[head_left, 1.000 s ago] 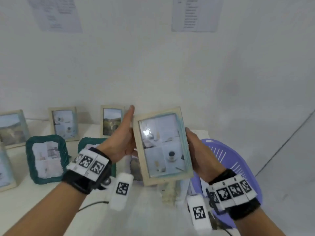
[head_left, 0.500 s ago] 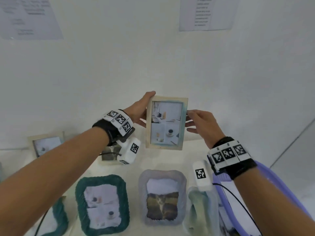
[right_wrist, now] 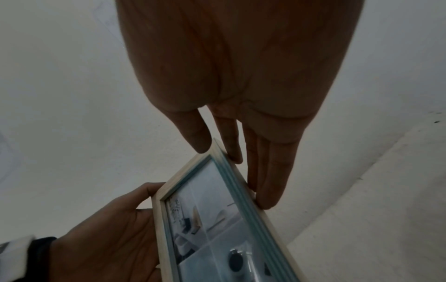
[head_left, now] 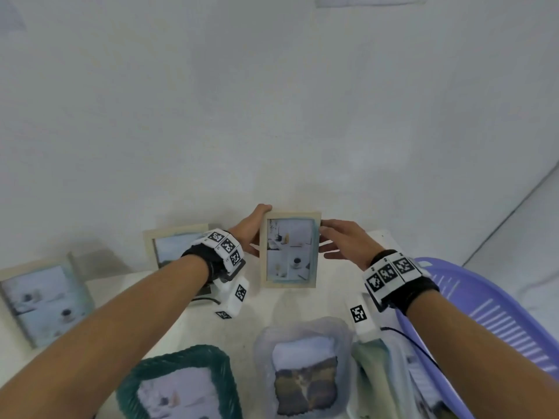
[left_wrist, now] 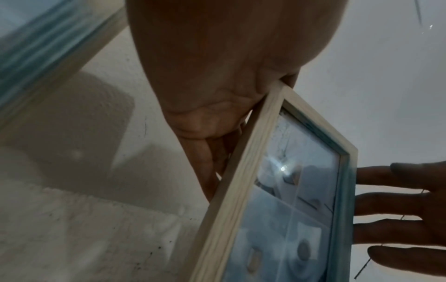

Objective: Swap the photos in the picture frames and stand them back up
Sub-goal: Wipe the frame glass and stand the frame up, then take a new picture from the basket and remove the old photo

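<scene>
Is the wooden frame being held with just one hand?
No, the left hand grips one side of the wooden frame and the right hand touches the other.

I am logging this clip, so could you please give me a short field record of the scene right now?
held item: pale wooden picture frame with four-panel photo, upright at the back of the white table
left hand: grips the frame's left edge
right hand: straight fingers against its right edge
nearby: dark green woven frame, lilac plastic basket

Both my arms reach forward; my left hand [head_left: 248, 228] grips, my right hand [head_left: 344, 241] touches with straight fingers [right_wrist: 267, 171]
</scene>
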A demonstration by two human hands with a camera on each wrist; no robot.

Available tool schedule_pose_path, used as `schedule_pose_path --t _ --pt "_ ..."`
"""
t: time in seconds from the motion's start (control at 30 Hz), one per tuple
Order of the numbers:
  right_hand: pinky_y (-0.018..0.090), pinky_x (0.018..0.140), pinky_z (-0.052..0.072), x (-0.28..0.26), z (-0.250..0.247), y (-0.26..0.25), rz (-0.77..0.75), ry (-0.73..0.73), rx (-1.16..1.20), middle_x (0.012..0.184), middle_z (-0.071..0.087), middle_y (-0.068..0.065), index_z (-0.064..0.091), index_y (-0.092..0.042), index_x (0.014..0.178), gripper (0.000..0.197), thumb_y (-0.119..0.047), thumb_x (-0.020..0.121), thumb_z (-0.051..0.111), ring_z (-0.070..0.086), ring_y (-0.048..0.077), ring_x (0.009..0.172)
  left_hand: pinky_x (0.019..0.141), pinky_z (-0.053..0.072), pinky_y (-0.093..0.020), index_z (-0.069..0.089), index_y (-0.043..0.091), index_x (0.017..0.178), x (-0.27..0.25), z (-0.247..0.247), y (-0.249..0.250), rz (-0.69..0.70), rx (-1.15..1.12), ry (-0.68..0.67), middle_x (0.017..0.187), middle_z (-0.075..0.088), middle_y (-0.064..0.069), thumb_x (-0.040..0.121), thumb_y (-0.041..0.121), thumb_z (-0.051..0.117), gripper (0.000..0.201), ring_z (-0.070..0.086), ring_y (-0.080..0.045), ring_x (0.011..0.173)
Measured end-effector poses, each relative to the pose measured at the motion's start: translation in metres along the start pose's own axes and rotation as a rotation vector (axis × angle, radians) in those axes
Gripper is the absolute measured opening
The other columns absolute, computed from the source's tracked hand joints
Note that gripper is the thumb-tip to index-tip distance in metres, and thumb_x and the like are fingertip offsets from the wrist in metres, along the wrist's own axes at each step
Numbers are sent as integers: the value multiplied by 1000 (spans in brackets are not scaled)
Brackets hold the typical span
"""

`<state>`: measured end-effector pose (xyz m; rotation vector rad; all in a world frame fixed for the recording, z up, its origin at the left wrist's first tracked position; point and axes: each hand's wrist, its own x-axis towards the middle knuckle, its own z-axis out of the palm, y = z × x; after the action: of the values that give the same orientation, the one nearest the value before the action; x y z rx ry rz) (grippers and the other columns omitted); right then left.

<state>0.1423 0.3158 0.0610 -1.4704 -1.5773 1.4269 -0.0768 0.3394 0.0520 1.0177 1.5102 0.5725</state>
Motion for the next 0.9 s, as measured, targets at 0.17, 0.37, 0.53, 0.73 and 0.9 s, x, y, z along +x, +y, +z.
schedule_pose_path --t 0.17,0.37,0.53,0.73,0.9 --pt "39 89 54 8 -1 9 40 -21 -28 112 68 15 62 -15 122 28 -24 99 49 66 24 92 67 51 -31 60 10 83 13 1 -11 -25 -8 -38 73 65 -10 96 60 23 63 62 -24 70" --pt "32 88 54 9 1 16 72 -45 -32 121 65 8 48 -13 140 43 -24 98 51 65 21 106 78 52 -36 65 14 94 14 -3 -20 -20 -23 16 86 69 -10 94 69 25 68 65 -28 86" --pt "37 92 53 4 -7 12 71 -35 -50 122 62 9 44 -11 142 46 -23 98 52 64 24 105 92 50 -43 47 15 135 3 -6 -8 9 96 105 119 61 -12 94 70 24 72 61 -30 105" --pt "42 95 52 -19 -36 1 -2 13 -48 115 64 11 51 -11 134 38 -20 98 53 65 27 101 96 49 -42 36 14 144 -32 -14 27 164 488 189 138 50 -12 97 55 43 63 56 -28 115" --pt "40 92 52 -58 -76 9 -63 41 -57 107 68 9 59 -10 126 32 -19 96 55 67 26 97 103 40 -37 52 19 134 -89 -5 68 423 877 283 136 56 -4 97 52 45 50 53 -23 122"
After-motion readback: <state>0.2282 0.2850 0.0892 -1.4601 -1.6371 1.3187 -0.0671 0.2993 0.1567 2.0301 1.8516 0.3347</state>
